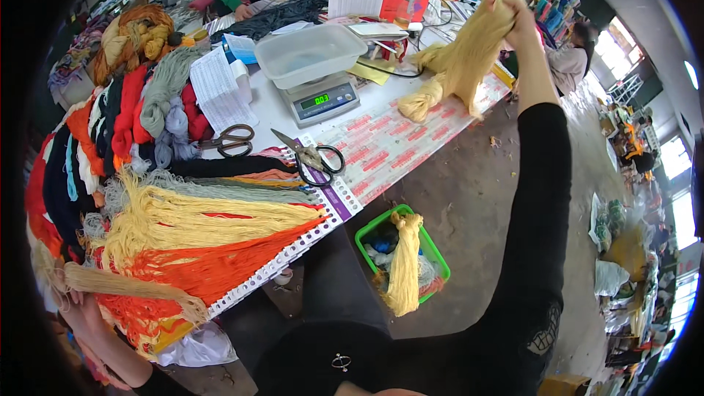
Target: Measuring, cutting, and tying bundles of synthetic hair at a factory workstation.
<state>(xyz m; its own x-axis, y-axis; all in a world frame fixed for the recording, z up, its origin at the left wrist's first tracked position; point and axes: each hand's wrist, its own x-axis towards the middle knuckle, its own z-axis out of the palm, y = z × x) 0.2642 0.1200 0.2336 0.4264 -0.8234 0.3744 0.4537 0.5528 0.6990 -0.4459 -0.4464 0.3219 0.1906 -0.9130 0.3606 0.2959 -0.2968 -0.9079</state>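
My right hand (519,23) is raised at the upper right, closed around the top of a pale yellow yarn skein (473,48) that hangs over the table. Next to its lower end, a bundled knot of similar yarn (422,99) rests on the table edge. At the far lower left, my left hand (82,309) is closed on a tan yarn skein (139,284), its fingers partly hidden by the strands. This skein lies across orange yarn (220,268) and pale yellow yarn (198,216), which fan out from a white punched strip (275,262).
Black-handled scissors (315,160) and a second pair (233,139) lie near a digital scale (323,101) bearing a clear plastic tub (308,55). A green basket (361,238) with yarn stands below the table edge. Coloured skeins (132,117) pile up at left. People work beyond.
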